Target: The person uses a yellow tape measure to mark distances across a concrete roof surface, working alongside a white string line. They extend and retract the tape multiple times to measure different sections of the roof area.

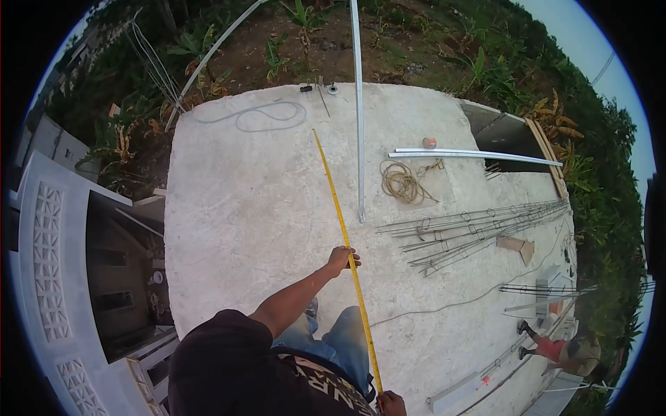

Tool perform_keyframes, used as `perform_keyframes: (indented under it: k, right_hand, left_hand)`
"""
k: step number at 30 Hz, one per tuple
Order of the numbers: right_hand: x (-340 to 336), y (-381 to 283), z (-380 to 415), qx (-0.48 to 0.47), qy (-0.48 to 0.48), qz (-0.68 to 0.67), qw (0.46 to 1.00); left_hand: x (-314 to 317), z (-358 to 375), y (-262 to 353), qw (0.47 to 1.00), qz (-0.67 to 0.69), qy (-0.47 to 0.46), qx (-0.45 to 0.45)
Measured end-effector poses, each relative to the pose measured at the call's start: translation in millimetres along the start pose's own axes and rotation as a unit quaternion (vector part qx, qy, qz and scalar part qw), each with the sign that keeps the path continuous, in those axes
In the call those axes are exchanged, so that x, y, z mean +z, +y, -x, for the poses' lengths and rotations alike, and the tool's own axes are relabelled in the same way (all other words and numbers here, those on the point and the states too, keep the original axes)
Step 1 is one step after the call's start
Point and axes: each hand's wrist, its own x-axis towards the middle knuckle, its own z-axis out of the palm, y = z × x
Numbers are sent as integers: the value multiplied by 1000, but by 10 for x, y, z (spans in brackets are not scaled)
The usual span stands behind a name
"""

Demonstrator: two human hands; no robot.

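A yellow measuring tape runs extended from the lower middle of the view up across the pale concrete slab. My left hand is closed around its middle, in front of my knees. Down at the bottom edge, my right hand grips the near end of the same tape; part of that hand is cut off by the frame. Just right of the tape's far part, a long metal bar points away from me.
Coiled rope, metal profiles and steel rebar cages lie on the right. A cable crosses the slab. Another person is at the lower right. An opening and slab edges border the surface.
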Motion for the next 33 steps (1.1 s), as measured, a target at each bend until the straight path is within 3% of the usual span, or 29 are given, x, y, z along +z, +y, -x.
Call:
perform_keyframes:
  k: [1,2,4,8,11,12,13,14,15,17,18,23,27,30,33]
  right_hand:
    - [-54,57,-75,-83,-2,102,991]
    - [-107,-267,-32,-87,-3,106,991]
    - [-263,-983,242,8,4,86,996]
    - [-353,-2035,149,26,33,99,994]
    - [-620,-1477,-728,-184,-15,279,942]
    - [-567,-1283,-1056,-184,-20,279,942]
    - [-382,-1215,-1506,-299,2,441,846]
    - [-295,-1109,-1794,-387,22,587,710]
    - [-701,-1225,-1558,-373,7,597,710]
    - [-1164,-1977,-1665,-465,-39,350,812]
    - [-1226,-2360,-1549,-298,-44,319,898]
    - [-1467,-3637,-1495,-143,-39,243,959]
    - [-1335,-4572,-1703,-1,-15,143,990]
    - [-1053,-5327,-1732,119,14,56,991]
    - [-859,-6496,-1602,183,40,38,981]
  left_hand:
    - [30,-46,108,1000,0,-9,-6]
    - [44,-152,203,1000,9,-5,-8]
    - [48,-379,380,1000,19,0,-8]
    - [80,-904,930,999,36,8,-4]
    - [122,-1423,1391,999,34,11,-1]
    - [115,-1581,1536,1000,25,17,-2]
    - [38,-1793,1835,1000,6,20,3]
    - [35,-1941,2029,1000,1,18,-7]
    - [23,-2083,2149,1000,13,8,-11]
    - [16,-2403,2424,999,10,-2,-48]
    - [1,-2457,2432,998,19,4,-62]
    - [-6,-2960,3028,994,62,5,-90]
    - [-203,-3396,3493,992,10,7,-128]
    - [-439,-3796,3841,985,-26,-45,-166]
    - [-489,-4006,4475,982,-22,-42,-181]
